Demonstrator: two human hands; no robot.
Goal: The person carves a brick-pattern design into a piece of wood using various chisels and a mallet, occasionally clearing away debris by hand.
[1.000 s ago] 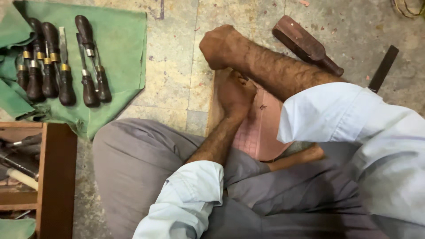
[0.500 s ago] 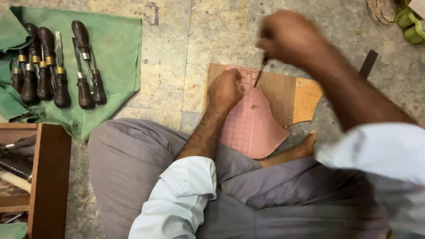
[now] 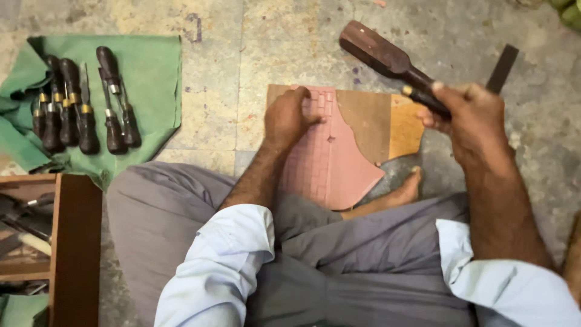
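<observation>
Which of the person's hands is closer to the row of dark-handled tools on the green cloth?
The left. The left hand rests on the pink sheet, to the right of the tools. The right hand, gripping a wooden mallet, is farther right.

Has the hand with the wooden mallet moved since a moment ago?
Yes. The right hand with the wooden mallet has swung from above the pink sheet out to the right, past the brown board edge.

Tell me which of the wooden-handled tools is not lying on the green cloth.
The dark wooden mallet, gripped in the right hand and raised above the pink leather piece. The other handled tools lie in a row on the green cloth.
</observation>
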